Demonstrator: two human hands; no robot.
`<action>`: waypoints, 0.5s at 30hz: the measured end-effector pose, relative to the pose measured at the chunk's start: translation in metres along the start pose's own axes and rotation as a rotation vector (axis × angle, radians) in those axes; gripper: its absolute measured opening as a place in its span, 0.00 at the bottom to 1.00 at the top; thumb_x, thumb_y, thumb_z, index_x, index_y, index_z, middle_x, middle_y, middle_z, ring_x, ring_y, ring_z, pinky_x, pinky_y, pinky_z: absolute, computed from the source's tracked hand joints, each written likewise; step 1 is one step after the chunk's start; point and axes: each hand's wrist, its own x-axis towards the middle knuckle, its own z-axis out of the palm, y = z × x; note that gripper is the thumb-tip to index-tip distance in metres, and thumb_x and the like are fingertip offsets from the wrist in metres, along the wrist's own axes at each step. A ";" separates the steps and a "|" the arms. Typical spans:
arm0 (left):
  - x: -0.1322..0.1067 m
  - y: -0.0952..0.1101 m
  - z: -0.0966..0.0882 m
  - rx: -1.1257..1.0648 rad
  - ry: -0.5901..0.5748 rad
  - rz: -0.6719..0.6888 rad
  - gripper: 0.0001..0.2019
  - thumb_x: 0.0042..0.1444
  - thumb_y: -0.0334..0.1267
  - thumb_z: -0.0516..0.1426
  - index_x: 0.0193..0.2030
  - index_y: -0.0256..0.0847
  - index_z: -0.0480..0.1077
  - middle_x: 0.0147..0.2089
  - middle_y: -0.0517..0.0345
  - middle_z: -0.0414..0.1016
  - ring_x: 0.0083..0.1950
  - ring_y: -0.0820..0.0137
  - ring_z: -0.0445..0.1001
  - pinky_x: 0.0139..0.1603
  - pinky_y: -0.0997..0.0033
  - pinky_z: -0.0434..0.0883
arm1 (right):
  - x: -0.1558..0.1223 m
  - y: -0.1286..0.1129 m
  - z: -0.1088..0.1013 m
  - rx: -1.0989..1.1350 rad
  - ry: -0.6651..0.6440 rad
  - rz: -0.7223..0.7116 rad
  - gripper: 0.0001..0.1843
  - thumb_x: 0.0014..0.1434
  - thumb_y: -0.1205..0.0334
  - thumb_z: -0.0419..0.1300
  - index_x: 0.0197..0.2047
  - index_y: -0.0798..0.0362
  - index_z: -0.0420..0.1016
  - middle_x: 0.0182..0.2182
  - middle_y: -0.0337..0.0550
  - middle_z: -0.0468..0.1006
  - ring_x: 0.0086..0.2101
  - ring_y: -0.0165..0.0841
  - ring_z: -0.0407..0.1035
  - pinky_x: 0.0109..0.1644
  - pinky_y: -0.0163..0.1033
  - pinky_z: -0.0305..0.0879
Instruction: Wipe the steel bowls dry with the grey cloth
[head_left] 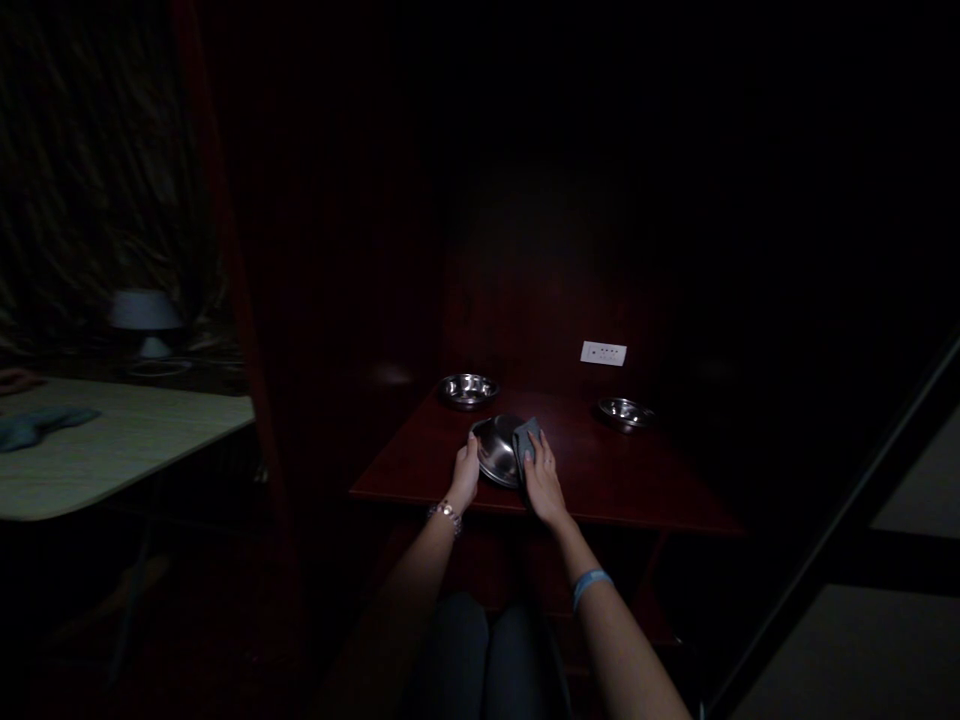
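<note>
A shiny metal bowl (498, 452) is tilted above the front of the dark red table, its rounded outside toward me. My left hand (466, 470) grips the bowl's left rim, the thumb on the near side and the other fingers mostly hidden behind it. With my right hand (545, 480) I press a folded grey cloth (526, 434) against the bowl's right side. Those fingers lie over the cloth. Whether the bowl's lower edge touches the tabletop I cannot tell.
Two more metal bowls stand farther back on the red table (630, 485): one bowl (469, 391) at left, another bowl (625, 414) at right. A white socket panel (604, 353) is on the back wall. Beyond a partition, a pale table (172, 425) bears a bluish cloth (45, 425); behind is a lamp (146, 311).
</note>
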 end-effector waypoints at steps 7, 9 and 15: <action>-0.001 0.002 0.001 0.007 0.006 -0.010 0.23 0.61 0.51 0.49 0.40 0.32 0.74 0.41 0.41 0.80 0.41 0.63 0.79 0.48 0.64 0.72 | 0.000 0.000 0.001 -0.001 0.021 -0.021 0.29 0.68 0.48 0.39 0.69 0.46 0.49 0.70 0.45 0.46 0.68 0.41 0.42 0.69 0.57 0.46; -0.001 0.002 0.001 0.004 0.011 -0.010 0.23 0.61 0.52 0.49 0.40 0.31 0.74 0.40 0.41 0.80 0.41 0.63 0.79 0.48 0.64 0.73 | 0.000 0.000 0.001 -0.001 0.021 -0.030 0.29 0.68 0.48 0.40 0.69 0.45 0.50 0.70 0.44 0.46 0.68 0.41 0.42 0.69 0.56 0.46; -0.001 0.003 0.001 0.026 0.034 -0.029 0.24 0.59 0.53 0.50 0.42 0.31 0.73 0.41 0.42 0.80 0.42 0.64 0.78 0.49 0.65 0.72 | 0.000 -0.002 -0.001 -0.001 0.027 -0.056 0.28 0.68 0.48 0.40 0.68 0.44 0.53 0.69 0.42 0.47 0.67 0.40 0.43 0.69 0.55 0.47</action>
